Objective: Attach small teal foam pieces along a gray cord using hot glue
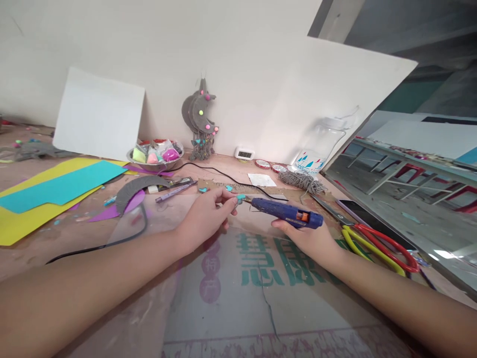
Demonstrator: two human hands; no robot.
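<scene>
In the head view, the left hand [213,213] pinched a small teal piece [241,198] at the fingertips; the right hand [303,232] was wrapped around a blue hot-glue gun [278,210]. The gun's long axis ran sideways, its nozzle [248,200] pointing left at the piece; contact was unclear. Farther back and left, a metal bowl [158,166] held bagged yellow-green, pink and purple material.
</scene>
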